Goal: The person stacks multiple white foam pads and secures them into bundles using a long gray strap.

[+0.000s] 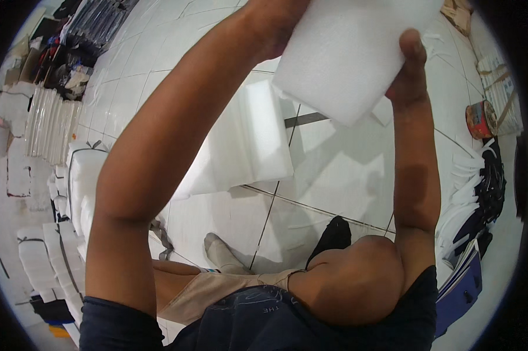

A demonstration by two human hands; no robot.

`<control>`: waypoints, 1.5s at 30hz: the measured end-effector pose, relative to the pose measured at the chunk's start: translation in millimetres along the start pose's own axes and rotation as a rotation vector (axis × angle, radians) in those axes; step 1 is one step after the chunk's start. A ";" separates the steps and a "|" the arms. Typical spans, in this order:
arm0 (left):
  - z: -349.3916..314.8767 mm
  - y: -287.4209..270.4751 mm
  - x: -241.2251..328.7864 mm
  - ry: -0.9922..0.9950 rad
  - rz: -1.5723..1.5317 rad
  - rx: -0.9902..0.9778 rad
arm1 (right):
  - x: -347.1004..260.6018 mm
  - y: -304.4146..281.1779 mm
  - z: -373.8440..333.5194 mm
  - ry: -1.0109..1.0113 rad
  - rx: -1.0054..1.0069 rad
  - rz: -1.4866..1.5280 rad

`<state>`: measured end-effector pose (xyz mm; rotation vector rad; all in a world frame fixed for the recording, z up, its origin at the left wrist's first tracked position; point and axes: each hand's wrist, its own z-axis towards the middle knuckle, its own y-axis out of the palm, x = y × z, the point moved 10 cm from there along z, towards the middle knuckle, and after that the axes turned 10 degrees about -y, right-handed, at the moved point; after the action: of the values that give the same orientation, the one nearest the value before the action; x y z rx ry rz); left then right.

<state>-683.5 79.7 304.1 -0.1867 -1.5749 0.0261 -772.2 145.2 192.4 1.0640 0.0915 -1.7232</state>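
A white foam sheet bundle (340, 64) is held up in front of me between both hands. My left hand (278, 26) is against its upper left edge, closed on it, with the fingers mostly hidden behind the foam and the top of the picture. On the right edge, my right hand (409, 76) grips it, thumb on the near side and fingers out of sight behind. Below, more white foam sheeting (267, 131) lies on the tiled floor, partly folded over. A flat metal ruler (308, 119) sticks out between this sheeting and the raised bundle.
Strapped white foam bundles (88, 187) stand along the left, near a stack of clear-wrapped white pieces (50, 126). At right are a round red tin (482, 120), white strips (460, 199) and blue folders (460, 292). My feet rest on the white tiles (287, 205).
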 end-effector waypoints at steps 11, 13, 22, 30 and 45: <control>4.3 -81.3 -33.4 -0.130 0.212 0.227 | -0.1 89.5 17.5 0.185 -0.178 -0.320; -4.2 -75.3 -53.1 -0.056 0.046 0.199 | 0.8 75.3 7.1 0.183 -0.042 -0.299; -21.3 -76.7 -65.4 0.014 0.038 0.178 | 24.0 63.6 -9.0 0.159 0.090 -0.181; -33.1 -53.0 -47.0 0.130 0.284 0.022 | 13.7 87.6 -9.0 0.321 -0.015 -0.050; -199.6 -242.5 -71.5 -0.230 0.631 0.752 | 93.1 81.8 -92.5 0.649 0.308 0.142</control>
<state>-509.7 -189.1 268.8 -0.0783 -1.5705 1.1458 -655.4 90.2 107.3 1.7860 0.1570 -1.2318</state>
